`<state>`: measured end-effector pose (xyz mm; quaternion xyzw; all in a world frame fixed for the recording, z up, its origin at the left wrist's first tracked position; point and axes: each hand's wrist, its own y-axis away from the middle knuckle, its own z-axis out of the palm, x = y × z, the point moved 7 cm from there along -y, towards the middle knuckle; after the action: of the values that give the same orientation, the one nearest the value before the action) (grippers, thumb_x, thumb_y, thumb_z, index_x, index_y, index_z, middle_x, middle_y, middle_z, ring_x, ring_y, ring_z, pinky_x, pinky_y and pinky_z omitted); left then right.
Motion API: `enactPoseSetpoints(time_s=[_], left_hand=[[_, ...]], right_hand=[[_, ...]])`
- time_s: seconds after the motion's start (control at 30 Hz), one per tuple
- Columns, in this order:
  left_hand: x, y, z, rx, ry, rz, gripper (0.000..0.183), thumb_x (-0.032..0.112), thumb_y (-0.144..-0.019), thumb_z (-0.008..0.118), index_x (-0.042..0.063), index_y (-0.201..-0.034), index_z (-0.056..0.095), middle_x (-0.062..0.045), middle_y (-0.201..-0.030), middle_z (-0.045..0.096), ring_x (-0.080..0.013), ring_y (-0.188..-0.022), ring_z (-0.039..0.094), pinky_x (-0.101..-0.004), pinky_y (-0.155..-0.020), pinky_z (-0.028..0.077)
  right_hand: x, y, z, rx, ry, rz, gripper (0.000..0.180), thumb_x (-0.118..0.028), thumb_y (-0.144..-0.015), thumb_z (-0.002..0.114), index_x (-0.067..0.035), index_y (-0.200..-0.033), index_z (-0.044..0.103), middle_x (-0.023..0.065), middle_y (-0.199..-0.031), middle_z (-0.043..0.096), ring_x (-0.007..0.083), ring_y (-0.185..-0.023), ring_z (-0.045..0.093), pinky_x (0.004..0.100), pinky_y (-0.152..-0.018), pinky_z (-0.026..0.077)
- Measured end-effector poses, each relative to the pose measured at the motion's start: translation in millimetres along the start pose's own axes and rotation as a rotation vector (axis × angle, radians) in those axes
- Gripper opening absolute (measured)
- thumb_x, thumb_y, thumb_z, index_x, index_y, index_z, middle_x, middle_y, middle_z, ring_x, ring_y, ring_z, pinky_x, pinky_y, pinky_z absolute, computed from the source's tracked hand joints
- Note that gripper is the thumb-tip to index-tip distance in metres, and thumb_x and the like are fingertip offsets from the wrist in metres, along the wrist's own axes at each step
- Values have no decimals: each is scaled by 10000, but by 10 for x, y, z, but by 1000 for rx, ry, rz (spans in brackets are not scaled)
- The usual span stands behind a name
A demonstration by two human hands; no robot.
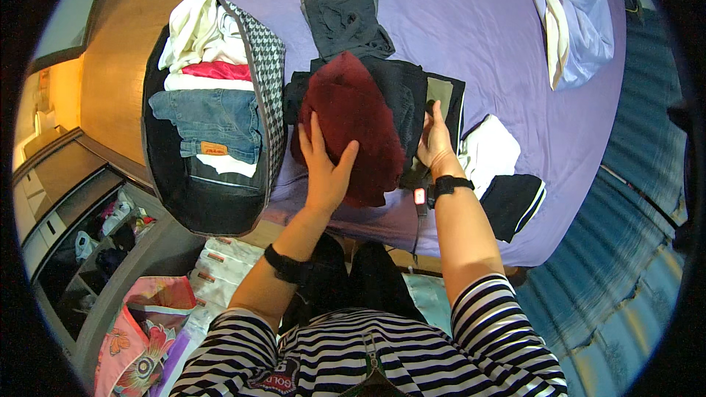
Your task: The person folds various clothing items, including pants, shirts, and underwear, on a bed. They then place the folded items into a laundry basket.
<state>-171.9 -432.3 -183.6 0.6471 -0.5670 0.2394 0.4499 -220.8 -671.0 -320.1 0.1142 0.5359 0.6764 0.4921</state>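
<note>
A folded dark red garment (358, 121) lies before me on top of dark clothes. My left hand (325, 162) rests on its near left part, fingers spread. My right hand (434, 140) is at the right edge of the dark pile, beside an olive piece of cloth (438, 94); its fingertips are partly hidden, and I cannot tell if they grip cloth. Dark grey folded clothing (347, 19) lies beyond the red garment. On the left stands an open black fabric storage bag (207, 209) with a houndstooth side, holding folded blue jeans (220, 121), white clothes (198, 33) and a red cloth (218, 70).
On the purple bed sheet (469, 11), a white garment (491, 146) and a black one with white stripes (510, 204) lie right of my right hand. White and lilac cloth (579, 27) lies at the far right. A pink floral bag (143, 336) stands at the lower left.
</note>
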Motion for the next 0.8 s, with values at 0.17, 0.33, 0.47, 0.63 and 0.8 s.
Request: enactPoseSetpoints(time_s=[0.17,0.33,0.47,0.63,0.8], left_hand=[[-362,-335,79,72,345,-168,724,375,-895,684,51,-1461,369,-304,-1432,342,-432,-1319,370,-461,-1098,326],[-435,-263,162,58,93,-93,833,475,-779,769,59,-1419,435,-326,-1432,345,-462,-1330,350,-477,-1127,285],[-494,-225,163,167,136,-67,830,482,-753,785,80,-1405,463,-327,-1449,331,-515,-1337,304,-545,-1129,259],[-111,358,48,183,75,35,839,389,-744,827,39,-1405,447,-301,-1511,241,-499,-1409,204,-521,-1157,227],[450,1207,-292,136,132,133,850,447,-712,823,71,-1390,475,-296,-1543,157,-534,-1426,111,-606,-1132,194]], right_hand=[[349,49,199,-14,-82,223,795,-728,-902,421,-91,-1362,546,139,-1360,572,312,-1233,540,479,-1098,376],[367,84,625,-68,-8,117,658,-556,-966,425,-34,-1348,544,144,-1360,570,328,-1210,549,438,-1088,399],[400,209,949,-252,-74,119,615,-516,-1000,396,-66,-1408,495,127,-1408,529,323,-1240,528,444,-1092,398],[450,767,707,-79,42,33,771,-662,-949,317,-77,-1426,474,129,-1444,494,334,-1301,487,476,-1128,359],[416,1836,748,-161,326,-201,633,-497,-1018,365,-56,-1470,399,139,-1484,440,309,-1320,463,444,-1119,379]])
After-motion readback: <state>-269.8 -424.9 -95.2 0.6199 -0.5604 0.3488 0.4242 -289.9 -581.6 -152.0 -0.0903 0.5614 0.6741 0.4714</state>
